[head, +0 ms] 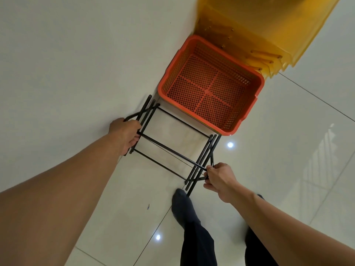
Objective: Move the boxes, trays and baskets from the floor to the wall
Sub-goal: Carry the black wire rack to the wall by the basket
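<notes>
Head view, looking straight down. Left hand [124,133] has its fingers curled round the crossed bars at the left end of a black metal rod-frame rack [172,151]. Right hand [221,179] grips the thin bars at the rack's right end, fingers bent tight and thumb on top. Both hands are fully closed on the rack; both forearms are bare.

Rack position: open frame of thin rods with crossed legs at each end, held level between the two hands. Its left end is close to the white wall [57,54]. Its far side is just beside an orange perforated plastic basket [209,89]. Whether the rack's legs touch the floor cannot be told.

The orange basket stands against the wall on the glossy pale tiled floor [288,150], with its mesh bottom showing. Beyond it, touching or nearly so, is a stack of translucent yellow plastic trays [259,25], also along the wall.

A foot in a dark grey sock [182,204] stands just below the rack's right end, with a dark trouser leg above it. Two bright light spots reflect off the tiles.
</notes>
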